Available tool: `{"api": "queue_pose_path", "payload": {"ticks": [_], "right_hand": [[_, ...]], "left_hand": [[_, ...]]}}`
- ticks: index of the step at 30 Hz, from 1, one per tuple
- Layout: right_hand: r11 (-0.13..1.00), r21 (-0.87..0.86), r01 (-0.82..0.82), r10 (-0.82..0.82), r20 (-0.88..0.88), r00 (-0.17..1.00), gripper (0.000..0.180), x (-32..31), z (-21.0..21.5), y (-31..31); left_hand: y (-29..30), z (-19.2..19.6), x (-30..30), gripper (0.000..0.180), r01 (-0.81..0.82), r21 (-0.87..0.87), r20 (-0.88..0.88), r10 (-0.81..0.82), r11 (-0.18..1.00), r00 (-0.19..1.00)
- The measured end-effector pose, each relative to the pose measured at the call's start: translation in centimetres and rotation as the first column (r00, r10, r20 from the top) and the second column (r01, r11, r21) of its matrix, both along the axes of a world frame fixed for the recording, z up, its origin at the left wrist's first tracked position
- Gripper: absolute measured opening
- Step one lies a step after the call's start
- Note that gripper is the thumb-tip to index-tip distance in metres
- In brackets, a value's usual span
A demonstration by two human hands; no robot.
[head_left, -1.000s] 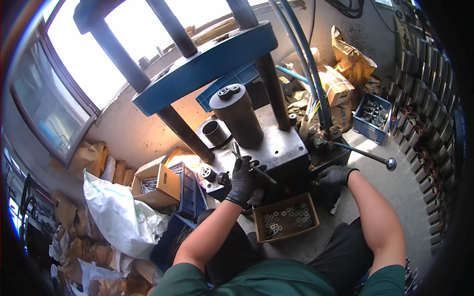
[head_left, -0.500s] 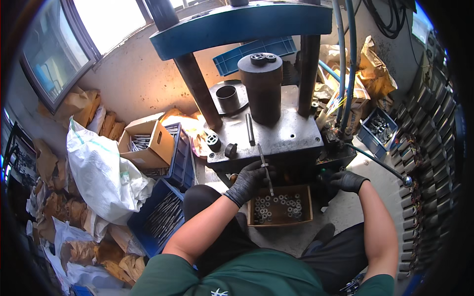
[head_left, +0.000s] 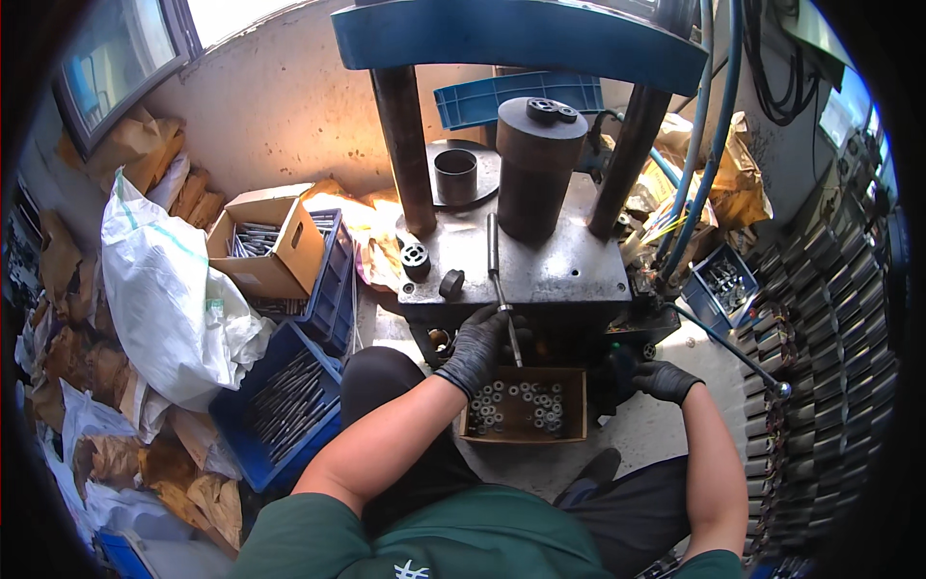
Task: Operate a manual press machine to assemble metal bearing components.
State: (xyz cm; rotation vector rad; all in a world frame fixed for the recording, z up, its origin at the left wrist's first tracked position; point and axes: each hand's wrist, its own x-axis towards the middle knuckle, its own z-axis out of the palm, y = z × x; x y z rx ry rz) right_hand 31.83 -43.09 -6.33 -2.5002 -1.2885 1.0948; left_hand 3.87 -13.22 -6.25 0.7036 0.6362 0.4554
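Observation:
My left hand (head_left: 476, 349), in a dark grey work glove, is closed around a slim metal shaft (head_left: 515, 344). A small ring (head_left: 504, 307) sits on the shaft just above my fingers. The shaft's far end appears to meet the near end of a thicker metal rod (head_left: 492, 243) lying on the press bed. Below my left hand stands a shallow brown box (head_left: 526, 439) of small metal rings (head_left: 547, 413). My right hand (head_left: 667, 382), gloved too, is beside a dark part right of the press base. Its fingers are bent, but their tips blend into the shadow.
The press has a blue crossbeam (head_left: 521, 37), dark columns and a thick cylinder (head_left: 540, 174). At left are blue crates (head_left: 224, 415) of metal shafts, a cardboard box (head_left: 289, 261) and a white sack (head_left: 159, 299). Metal parts stack at right (head_left: 820, 338); a ball-ended lever (head_left: 783, 389) projects there.
The whole view has shifted. My left hand has brought the shaft closer to line with the rod on the press bed. My right hand stays by the dark part.

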Motion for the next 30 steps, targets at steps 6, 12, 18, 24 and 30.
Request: {"api": "queue_pose_path", "payload": {"ticks": [6,12,18,24,30], "right_hand": [[1.000,-0.009,-0.017,0.017,-0.002,1.000,0.035,-0.4,0.4,0.2],[0.999,-0.024,0.037,-0.038,-0.015,0.999,0.038,-0.1,0.4,-0.1],[0.999,0.021,0.039,-0.038,-0.027,0.999,0.038,0.5,-0.2,-0.4],[0.997,0.068,-0.042,0.041,0.014,0.999,0.038,1.2,0.2,-1.2],[0.999,0.047,0.012,-0.013,0.025,1.000,0.039,1.0,0.0,-2.9]], "left_hand": [[1.0,0.1,0.5,0.031,-0.010,-0.141,-0.115,-0.006,0.990,0.993],[1.9,-2.1,0.9,0.034,0.155,-0.178,-0.032,-0.163,0.972,0.986],[0.9,-1.5,1.0,0.027,0.175,0.159,-0.075,-0.165,0.972,0.983],[0.7,-1.5,1.5,0.024,0.183,0.226,-0.066,-0.173,0.957,0.983],[1.5,-0.9,2.0,0.021,0.152,-0.037,0.220,-0.141,0.988,0.965]]}}
